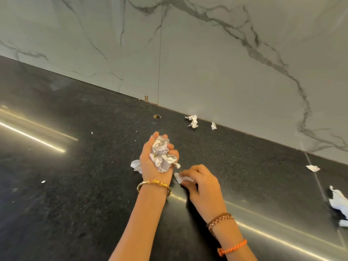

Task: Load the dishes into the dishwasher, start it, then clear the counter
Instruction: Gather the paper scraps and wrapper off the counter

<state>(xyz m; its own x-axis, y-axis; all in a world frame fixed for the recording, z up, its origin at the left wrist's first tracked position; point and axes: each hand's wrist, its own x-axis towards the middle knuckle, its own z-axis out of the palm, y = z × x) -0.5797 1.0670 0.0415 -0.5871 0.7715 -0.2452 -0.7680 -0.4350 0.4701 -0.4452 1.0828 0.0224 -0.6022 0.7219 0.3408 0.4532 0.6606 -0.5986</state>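
1. Now the left hand [157,161] is turned palm up over the black speckled counter [84,166], its fingers curled round a wad of crumpled paper [162,155] that fills the palm.
2. One more white scrap [136,165] pokes out just beside the left edge of that hand; whether it rests on the counter or hangs from the wad cannot be told.
3. Just to the right, the right hand [202,183] is low at the counter, thumb and fingertips pinching a small paper scrap [183,178] that lies near the left wrist.
4. A gold bangle [153,184] circles the left wrist; a brown beaded bracelet [219,220] and an orange braided cord [232,247] sit on the right forearm.
5. Further back, near the foot of the marble-patterned wall [207,63], lies a twisted paper piece [193,121] with a smaller bit [213,126] just beside it on the right.
6. Well apart to the right, a flat white scrap [313,168] lies near a seam in the counter, and a larger crumpled white sheet [339,202] sits at the frame's right edge.
7. Tiny white crumbs [43,181] dot the counter to the left of the hands.
8. A small round hole [156,116] shows in the counter close to the wall.
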